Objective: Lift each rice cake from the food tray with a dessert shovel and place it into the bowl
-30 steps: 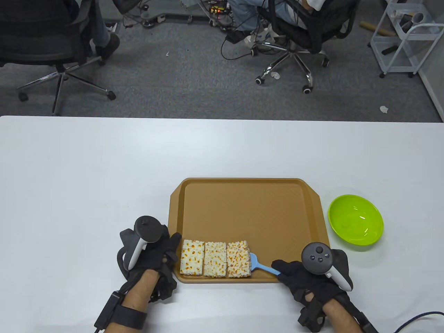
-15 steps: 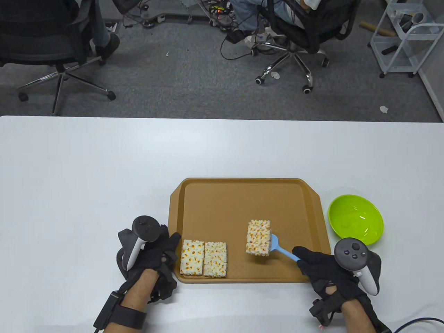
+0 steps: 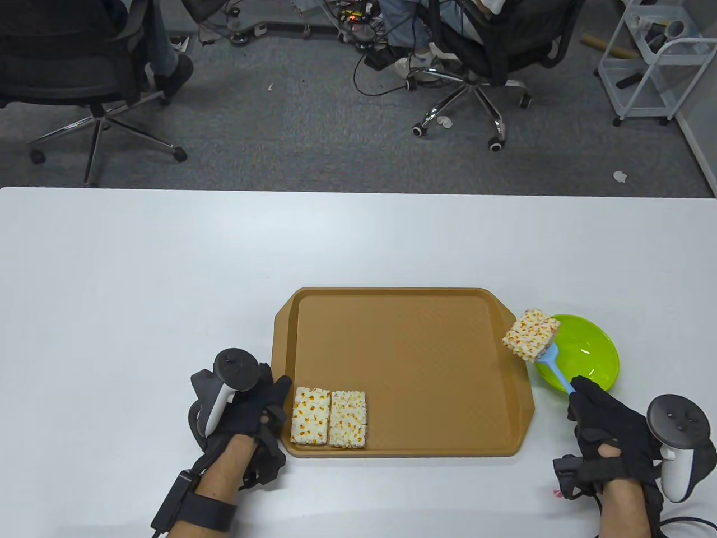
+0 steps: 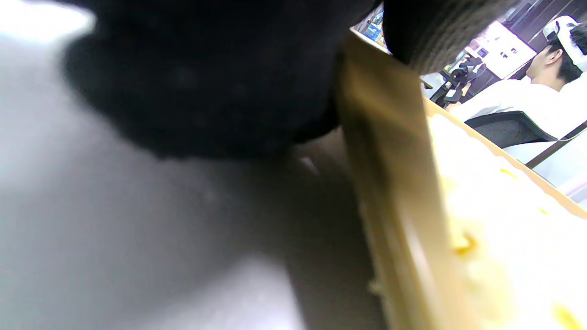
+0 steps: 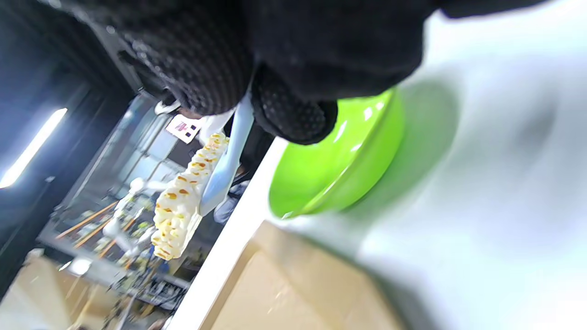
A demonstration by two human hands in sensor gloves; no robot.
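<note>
My right hand (image 3: 602, 420) grips the handle of a blue dessert shovel (image 3: 552, 364) (image 5: 224, 169). On its blade rides a rice cake (image 3: 530, 334) (image 5: 183, 201), held in the air over the left rim of the green bowl (image 3: 582, 358) (image 5: 335, 160). Two more rice cakes (image 3: 329, 417) lie side by side in the near left corner of the brown tray (image 3: 409, 347). My left hand (image 3: 255, 412) rests against the tray's near left edge (image 4: 385, 183), fingers touching the rim; how they lie is unclear.
The bowl stands on the white table just right of the tray. Beyond the table's far edge are office chairs (image 3: 476, 50), a seated person's legs, cables and a white wire cart (image 3: 652, 61) on the grey floor.
The shovel slid under the rightmost rice cake, lifted it off the tray and carried it right and away from me to the bowl's rim. My left hand stayed put.
</note>
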